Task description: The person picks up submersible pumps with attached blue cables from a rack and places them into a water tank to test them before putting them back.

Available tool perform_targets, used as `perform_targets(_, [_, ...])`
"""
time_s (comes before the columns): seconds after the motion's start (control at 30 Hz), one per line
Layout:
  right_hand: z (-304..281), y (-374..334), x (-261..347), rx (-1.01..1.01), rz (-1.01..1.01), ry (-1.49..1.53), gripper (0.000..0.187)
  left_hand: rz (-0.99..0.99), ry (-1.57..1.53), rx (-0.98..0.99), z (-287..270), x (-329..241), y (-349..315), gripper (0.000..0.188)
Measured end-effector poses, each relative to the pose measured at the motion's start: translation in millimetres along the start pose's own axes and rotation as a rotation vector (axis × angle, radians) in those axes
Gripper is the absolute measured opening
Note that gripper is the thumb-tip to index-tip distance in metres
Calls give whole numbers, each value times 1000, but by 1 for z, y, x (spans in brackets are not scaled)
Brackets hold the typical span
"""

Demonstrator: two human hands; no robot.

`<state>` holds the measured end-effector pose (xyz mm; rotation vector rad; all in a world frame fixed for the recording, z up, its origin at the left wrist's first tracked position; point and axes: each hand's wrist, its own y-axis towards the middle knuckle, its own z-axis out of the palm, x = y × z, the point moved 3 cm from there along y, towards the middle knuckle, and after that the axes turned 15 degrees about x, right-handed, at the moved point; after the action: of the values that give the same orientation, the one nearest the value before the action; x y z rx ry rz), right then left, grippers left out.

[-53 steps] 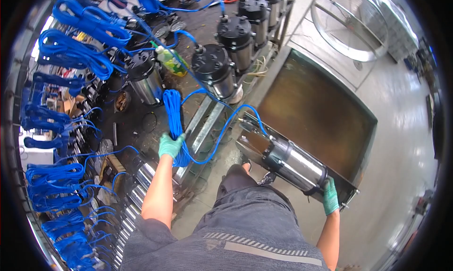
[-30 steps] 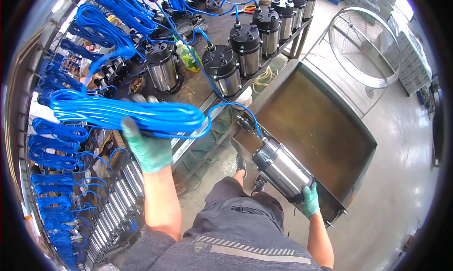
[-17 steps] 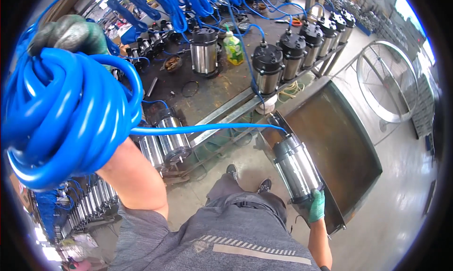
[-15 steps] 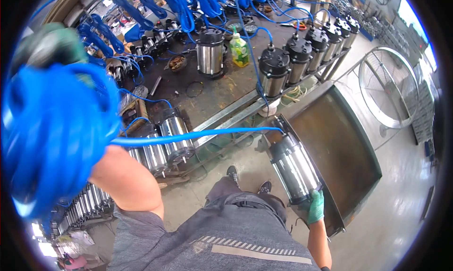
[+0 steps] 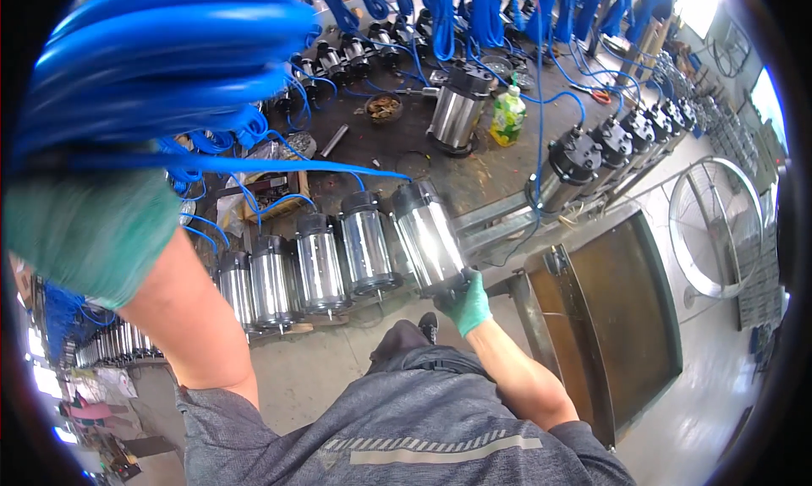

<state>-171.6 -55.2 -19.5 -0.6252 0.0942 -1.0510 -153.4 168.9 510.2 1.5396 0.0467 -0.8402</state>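
Steel pump [image 5: 429, 239] observed tilted at the near edge of the workbench [image 5: 467, 180], just beside a row of similar pumps [image 5: 322, 270]; the right hand [image 5: 468, 303] grasps its lower end, other support undetermined. The left hand [image 5: 93, 228] grips a raised blue cable coil [image 5: 178, 59], fingertips hidden from my position. Risk, in my judgement: the cable [image 5: 296, 164], nearly straight, could tip the pump or strain its entry should the hands spread wider.

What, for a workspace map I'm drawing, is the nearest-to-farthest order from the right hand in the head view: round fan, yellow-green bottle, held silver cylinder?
1. Silver cylinder: in the right hand.
2. Yellow-green bottle: ahead, on the table.
3. Round fan: far right, beyond the basin.
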Motion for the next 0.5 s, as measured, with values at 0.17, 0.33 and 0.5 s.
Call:
perform_targets(0.17, [11, 47, -8, -85, 48, -88, 47, -82, 176, -312, -54, 54, -20, 41])
perform_targets(0.33, [13, 50, 11, 49, 251, -298, 63, -274, 86, -103, -87, 67, -51, 48])
perform_targets(0.5, [12, 41, 18, -75, 259, -347, 64, -319, 370, -111, -101, 99, -83, 57])
